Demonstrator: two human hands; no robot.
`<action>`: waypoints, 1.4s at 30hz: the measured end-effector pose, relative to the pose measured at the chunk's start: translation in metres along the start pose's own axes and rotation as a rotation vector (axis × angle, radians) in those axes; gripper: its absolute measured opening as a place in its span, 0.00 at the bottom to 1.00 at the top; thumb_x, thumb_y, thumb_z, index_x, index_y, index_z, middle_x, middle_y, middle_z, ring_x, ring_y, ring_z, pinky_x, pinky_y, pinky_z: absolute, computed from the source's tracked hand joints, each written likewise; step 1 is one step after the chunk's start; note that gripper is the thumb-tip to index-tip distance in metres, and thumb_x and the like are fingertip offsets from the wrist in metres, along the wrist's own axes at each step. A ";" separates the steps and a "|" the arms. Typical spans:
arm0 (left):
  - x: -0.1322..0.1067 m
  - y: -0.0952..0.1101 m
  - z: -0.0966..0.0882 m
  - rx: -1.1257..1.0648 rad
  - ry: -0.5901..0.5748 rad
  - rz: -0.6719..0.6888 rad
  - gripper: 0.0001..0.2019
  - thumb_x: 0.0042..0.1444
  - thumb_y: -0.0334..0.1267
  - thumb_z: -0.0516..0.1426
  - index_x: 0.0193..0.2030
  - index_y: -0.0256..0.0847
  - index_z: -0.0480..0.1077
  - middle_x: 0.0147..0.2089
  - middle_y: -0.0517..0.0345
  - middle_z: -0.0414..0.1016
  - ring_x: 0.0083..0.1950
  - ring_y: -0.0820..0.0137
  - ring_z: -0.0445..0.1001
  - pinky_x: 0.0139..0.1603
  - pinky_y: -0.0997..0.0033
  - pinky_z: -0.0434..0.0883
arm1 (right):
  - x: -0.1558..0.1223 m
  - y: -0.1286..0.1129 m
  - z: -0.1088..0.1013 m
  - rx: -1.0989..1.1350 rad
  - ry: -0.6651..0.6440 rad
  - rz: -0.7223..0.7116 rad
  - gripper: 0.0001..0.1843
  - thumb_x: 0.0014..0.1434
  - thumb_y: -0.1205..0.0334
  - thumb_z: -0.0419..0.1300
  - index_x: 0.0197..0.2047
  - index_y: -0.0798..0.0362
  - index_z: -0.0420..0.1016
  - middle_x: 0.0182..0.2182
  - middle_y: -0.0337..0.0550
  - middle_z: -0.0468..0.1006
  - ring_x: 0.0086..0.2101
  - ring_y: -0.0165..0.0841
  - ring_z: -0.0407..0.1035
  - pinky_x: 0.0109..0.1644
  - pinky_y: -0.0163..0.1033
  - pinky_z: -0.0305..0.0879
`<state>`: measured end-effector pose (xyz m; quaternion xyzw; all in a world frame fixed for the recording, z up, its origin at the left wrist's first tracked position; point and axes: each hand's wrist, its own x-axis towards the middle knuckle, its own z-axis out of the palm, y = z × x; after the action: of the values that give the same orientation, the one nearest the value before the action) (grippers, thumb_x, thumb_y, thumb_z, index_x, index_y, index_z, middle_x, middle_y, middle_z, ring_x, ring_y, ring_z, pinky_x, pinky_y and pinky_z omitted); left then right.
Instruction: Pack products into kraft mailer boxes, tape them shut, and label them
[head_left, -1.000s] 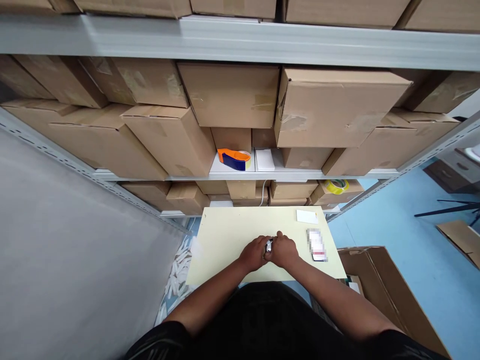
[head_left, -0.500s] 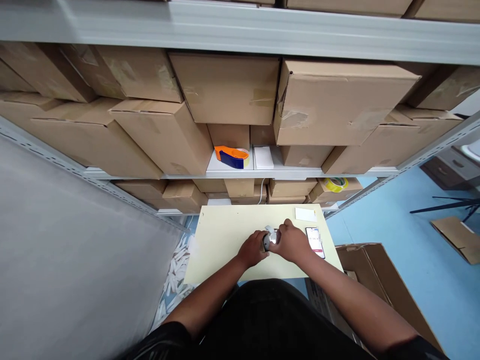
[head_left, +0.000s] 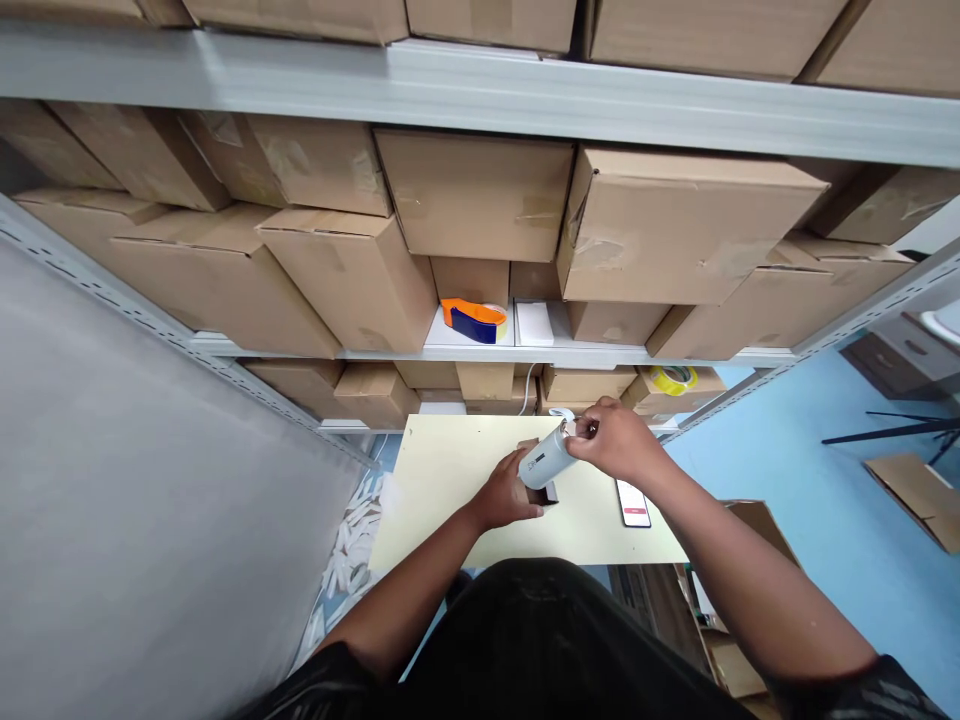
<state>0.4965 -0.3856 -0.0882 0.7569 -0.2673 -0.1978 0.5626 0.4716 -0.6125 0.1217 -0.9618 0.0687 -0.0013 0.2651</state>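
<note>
My right hand [head_left: 616,440] is closed on the top end of a pale blue cylindrical bottle [head_left: 545,461], which has dark lettering on its side and a light loop at its top. The bottle tilts, its lower end at the opening of a small brown cardboard box [head_left: 550,494]. Around that box my left hand [head_left: 501,497] is wrapped, just above the pale yellow tabletop [head_left: 442,465]. How much of the bottle's base sits inside the box cannot be made out. A phone [head_left: 634,503] with a lit screen lies by my right forearm.
Cardboard boxes [head_left: 480,195] fill the shelves ahead. An orange and blue tape dispenser [head_left: 474,321] and a white box [head_left: 534,325] sit on the middle shelf. A yellow tape roll [head_left: 673,380] rests lower right. White strips [head_left: 349,545] litter the floor left of the table.
My right hand has moved up and to the right, drawing the bottle well out of the small box. My left hand still grips the box. The view has tilted slightly.
</note>
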 end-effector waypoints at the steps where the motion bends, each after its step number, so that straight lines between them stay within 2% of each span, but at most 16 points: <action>1: -0.004 0.006 -0.003 -0.017 0.009 0.005 0.58 0.38 0.49 0.75 0.75 0.43 0.55 0.76 0.40 0.52 0.77 0.41 0.48 0.75 0.40 0.48 | 0.004 0.002 0.000 0.022 -0.005 0.004 0.08 0.46 0.55 0.68 0.25 0.49 0.77 0.33 0.41 0.75 0.31 0.33 0.70 0.36 0.37 0.63; 3: -0.011 0.017 -0.004 -0.070 0.045 0.034 0.57 0.44 0.51 0.73 0.77 0.42 0.49 0.77 0.37 0.49 0.77 0.43 0.47 0.75 0.39 0.48 | 0.011 0.006 0.002 0.072 -0.016 0.008 0.08 0.46 0.54 0.68 0.25 0.50 0.78 0.33 0.42 0.77 0.32 0.34 0.71 0.37 0.37 0.63; 5: -0.012 0.028 -0.001 -0.174 0.100 0.045 0.56 0.47 0.51 0.72 0.77 0.43 0.46 0.76 0.36 0.53 0.76 0.46 0.53 0.73 0.41 0.53 | 0.018 0.009 0.006 0.122 -0.026 0.013 0.11 0.46 0.53 0.68 0.23 0.50 0.77 0.31 0.41 0.77 0.31 0.34 0.71 0.34 0.37 0.61; 10: -0.002 0.056 0.012 -0.258 0.243 -0.064 0.40 0.50 0.50 0.70 0.68 0.43 0.63 0.64 0.43 0.69 0.65 0.52 0.67 0.65 0.49 0.65 | 0.025 0.016 0.025 0.283 -0.001 0.071 0.21 0.51 0.42 0.67 0.21 0.50 0.70 0.19 0.37 0.70 0.24 0.33 0.65 0.29 0.38 0.55; 12: -0.003 0.068 0.013 -0.367 0.207 -0.030 0.35 0.54 0.50 0.68 0.66 0.42 0.66 0.62 0.45 0.70 0.63 0.53 0.69 0.64 0.51 0.66 | 0.019 0.019 0.035 0.473 0.019 0.047 0.23 0.54 0.37 0.64 0.25 0.49 0.71 0.20 0.37 0.71 0.25 0.33 0.64 0.30 0.38 0.57; 15: -0.012 0.085 0.012 -0.566 0.082 0.039 0.31 0.59 0.51 0.64 0.66 0.40 0.68 0.61 0.46 0.71 0.60 0.54 0.70 0.61 0.54 0.67 | 0.004 0.023 0.050 0.903 -0.010 0.002 0.26 0.57 0.33 0.60 0.37 0.49 0.75 0.29 0.39 0.76 0.31 0.35 0.68 0.35 0.39 0.63; 19: -0.020 0.096 0.016 -0.728 0.058 0.004 0.27 0.64 0.55 0.59 0.63 0.39 0.69 0.56 0.45 0.73 0.55 0.56 0.72 0.55 0.58 0.70 | -0.014 0.021 0.069 1.257 -0.100 0.010 0.27 0.54 0.38 0.67 0.48 0.48 0.75 0.39 0.43 0.80 0.38 0.40 0.72 0.41 0.41 0.67; 21: -0.021 0.097 0.021 -0.769 0.084 -0.033 0.29 0.64 0.59 0.57 0.62 0.40 0.67 0.55 0.45 0.72 0.52 0.58 0.73 0.50 0.60 0.72 | -0.016 0.016 0.074 1.273 -0.068 0.068 0.26 0.50 0.44 0.71 0.47 0.49 0.75 0.38 0.43 0.80 0.38 0.40 0.72 0.40 0.41 0.67; 23: -0.021 0.097 0.025 -0.716 0.153 -0.048 0.32 0.58 0.60 0.61 0.61 0.43 0.64 0.56 0.46 0.70 0.50 0.60 0.73 0.46 0.62 0.73 | -0.014 0.011 0.077 1.251 0.036 0.125 0.26 0.48 0.47 0.73 0.46 0.50 0.75 0.37 0.42 0.80 0.37 0.40 0.71 0.40 0.41 0.67; 25: -0.020 0.099 0.027 -0.600 0.261 -0.053 0.35 0.49 0.56 0.69 0.58 0.44 0.64 0.57 0.49 0.69 0.50 0.62 0.72 0.45 0.64 0.73 | -0.011 0.005 0.077 1.236 0.120 0.138 0.28 0.48 0.47 0.74 0.48 0.50 0.74 0.40 0.44 0.80 0.39 0.40 0.72 0.42 0.42 0.68; 27: -0.021 0.102 0.027 -0.576 0.319 -0.059 0.34 0.46 0.50 0.72 0.57 0.45 0.64 0.56 0.50 0.69 0.50 0.62 0.72 0.46 0.64 0.73 | -0.012 0.003 0.077 1.252 0.129 0.099 0.29 0.50 0.45 0.72 0.51 0.49 0.74 0.43 0.45 0.80 0.42 0.40 0.72 0.43 0.42 0.69; 29: -0.023 0.104 0.024 -0.704 0.266 -0.070 0.31 0.50 0.51 0.69 0.57 0.43 0.65 0.54 0.49 0.72 0.50 0.60 0.74 0.46 0.62 0.73 | -0.016 0.003 0.079 1.291 0.055 0.058 0.27 0.54 0.42 0.68 0.51 0.49 0.74 0.42 0.44 0.80 0.41 0.40 0.72 0.41 0.41 0.69; 33: -0.028 0.107 0.022 -0.965 0.049 -0.153 0.31 0.56 0.60 0.62 0.57 0.38 0.68 0.50 0.43 0.76 0.48 0.54 0.78 0.44 0.57 0.74 | -0.024 0.007 0.083 1.350 -0.149 0.057 0.25 0.56 0.40 0.64 0.48 0.49 0.74 0.34 0.43 0.79 0.33 0.40 0.71 0.28 0.39 0.64; 36: -0.029 0.109 0.025 -0.926 0.058 -0.169 0.32 0.58 0.63 0.60 0.58 0.38 0.68 0.53 0.42 0.76 0.51 0.54 0.76 0.47 0.57 0.73 | -0.023 0.006 0.086 1.328 -0.060 0.058 0.25 0.53 0.43 0.69 0.48 0.49 0.72 0.35 0.42 0.78 0.34 0.38 0.71 0.33 0.39 0.67; 39: -0.029 0.113 0.026 -0.763 0.151 -0.111 0.34 0.52 0.55 0.69 0.60 0.41 0.66 0.54 0.48 0.75 0.53 0.58 0.74 0.50 0.61 0.72 | -0.022 0.002 0.087 1.247 0.104 0.057 0.31 0.46 0.47 0.75 0.49 0.47 0.70 0.39 0.40 0.78 0.39 0.38 0.71 0.40 0.40 0.69; 42: -0.032 0.116 0.022 -0.740 0.112 -0.093 0.33 0.50 0.51 0.70 0.59 0.40 0.67 0.53 0.47 0.75 0.51 0.58 0.75 0.50 0.62 0.71 | -0.025 0.000 0.084 1.272 0.041 0.041 0.30 0.49 0.42 0.71 0.50 0.47 0.69 0.39 0.41 0.78 0.39 0.39 0.71 0.38 0.40 0.69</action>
<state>0.4378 -0.4081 0.0165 0.5236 -0.1120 -0.2644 0.8021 0.4498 -0.5666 0.0502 -0.6144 0.0781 -0.0551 0.7832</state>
